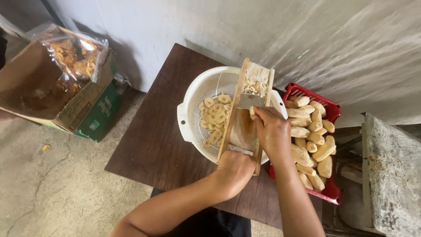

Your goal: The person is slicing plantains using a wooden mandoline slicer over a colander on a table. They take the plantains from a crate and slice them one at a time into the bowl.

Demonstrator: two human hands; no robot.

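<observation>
- As we slice, our left hand [234,169] grips the near end of the wooden slicer board [245,116], bracing it tilted across the white colander [193,94].
- Our right hand [272,129] closes on a peeled plantain piece [252,110], pressing it at the blade.
- Slices [215,118] drop beneath; the red basket [331,193] waits at three o'clock.

A white round perforated plastic colander [193,115] holds pale yellow round banana slices [215,117]. Across it lies a tan wooden slicer board [244,127] with a grey metal blade. To the right, a red slotted plastic crate [331,109] holds cream-yellow peeled bananas [312,145]. The rectangular wooden table [153,145] is dark brown.
</observation>
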